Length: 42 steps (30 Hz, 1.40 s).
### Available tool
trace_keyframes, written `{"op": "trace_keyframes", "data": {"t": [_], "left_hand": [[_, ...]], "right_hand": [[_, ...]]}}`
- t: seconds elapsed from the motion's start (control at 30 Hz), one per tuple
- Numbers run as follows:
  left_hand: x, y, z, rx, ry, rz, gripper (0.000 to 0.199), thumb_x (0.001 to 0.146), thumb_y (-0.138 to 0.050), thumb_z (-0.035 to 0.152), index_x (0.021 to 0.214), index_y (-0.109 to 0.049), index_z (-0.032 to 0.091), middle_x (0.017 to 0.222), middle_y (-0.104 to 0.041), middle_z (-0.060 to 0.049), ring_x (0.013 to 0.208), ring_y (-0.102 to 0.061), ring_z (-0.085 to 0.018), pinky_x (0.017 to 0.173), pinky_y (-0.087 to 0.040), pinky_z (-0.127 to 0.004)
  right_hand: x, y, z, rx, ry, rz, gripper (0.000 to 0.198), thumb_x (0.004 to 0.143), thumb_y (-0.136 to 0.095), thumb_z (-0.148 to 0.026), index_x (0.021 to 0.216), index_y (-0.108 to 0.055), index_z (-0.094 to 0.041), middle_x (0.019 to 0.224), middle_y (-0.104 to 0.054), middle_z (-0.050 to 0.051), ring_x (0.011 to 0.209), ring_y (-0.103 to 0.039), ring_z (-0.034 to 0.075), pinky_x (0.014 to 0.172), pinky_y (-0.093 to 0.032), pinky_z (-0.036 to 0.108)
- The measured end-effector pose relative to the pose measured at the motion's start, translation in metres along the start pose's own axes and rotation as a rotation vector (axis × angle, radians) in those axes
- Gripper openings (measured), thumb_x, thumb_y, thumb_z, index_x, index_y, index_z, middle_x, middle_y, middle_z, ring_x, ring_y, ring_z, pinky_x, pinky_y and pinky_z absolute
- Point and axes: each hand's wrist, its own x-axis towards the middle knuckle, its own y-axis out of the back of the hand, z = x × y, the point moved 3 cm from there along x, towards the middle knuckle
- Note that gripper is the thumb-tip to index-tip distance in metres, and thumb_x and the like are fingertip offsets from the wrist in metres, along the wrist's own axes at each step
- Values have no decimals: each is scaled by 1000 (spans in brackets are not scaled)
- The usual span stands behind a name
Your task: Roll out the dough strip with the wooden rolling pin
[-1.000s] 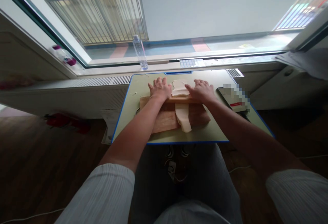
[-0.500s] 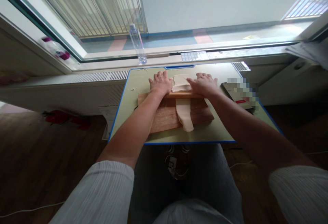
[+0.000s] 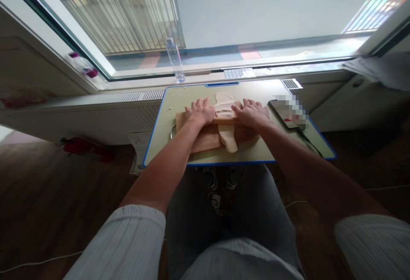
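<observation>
Left hand + right hand: 2, mid-frame. Rolling pin: 1, centre. Wooden board: 1, centre. Dough: 1 strip visible; can't tell if the part above the pin is a separate piece. Table: 1. Clear bottle, top left of centre, + purple-capped bottle, upper left: 2. Flat device: 1, right of centre, partly pixelated. Fire extinguisher: 1, left.

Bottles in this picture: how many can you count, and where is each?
2: a clear bottle on the windowsill, and a purple-capped bottle farther left, beside the window frame. Others may be hidden.
</observation>
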Motion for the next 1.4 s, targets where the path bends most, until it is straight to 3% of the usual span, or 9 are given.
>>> {"op": "trace_keyframes", "data": {"t": [0.33,0.53,0.73,1.0,1.17,1.4], "left_hand": [[-65,-4,-1,75,-41,158,62,104,-27,51,152,-61,31,163,-58,-8,147,-52,-33,127,-33,-61],[-76,-5,-2,56,-47,139,65,104,-27,51,157,-55,27,171,-49,-7,155,-43,-33,132,-26,-61],[-52,-3,0,51,-23,119,61,103,-29,49,155,-57,33,169,-52,-7,155,-44,-33,131,-26,-65],[9,-1,2,19,-10,67,69,102,-31,57,165,-45,31,175,-41,-10,160,-38,-36,131,-25,-68],[39,6,8,37,-48,206,59,106,-30,50,155,-54,27,165,-53,-12,150,-48,-32,128,-32,-61],[63,8,11,71,-33,217,54,107,-33,47,152,-56,27,162,-56,-13,147,-50,-33,126,-36,-59]], "right_hand": [[-64,-4,-3,-107,46,135,70,106,-30,-60,151,-58,-15,158,-59,18,142,-51,40,121,-32,65],[-75,-4,-4,-141,48,114,75,108,-25,-64,157,-53,-15,163,-54,20,146,-46,40,121,-30,64],[-50,-1,-3,-109,26,51,77,106,-27,-69,157,-56,-19,164,-54,17,146,-48,40,122,-31,63],[12,0,-2,-28,27,24,84,101,-35,-76,157,-55,-17,165,-52,21,148,-47,41,122,-32,64],[52,0,-2,9,55,120,81,102,-38,-71,151,-59,-10,158,-58,24,145,-50,41,122,-33,62],[78,1,-6,-24,80,205,71,104,-40,-64,144,-65,-11,152,-63,24,142,-49,41,123,-26,67]]}}
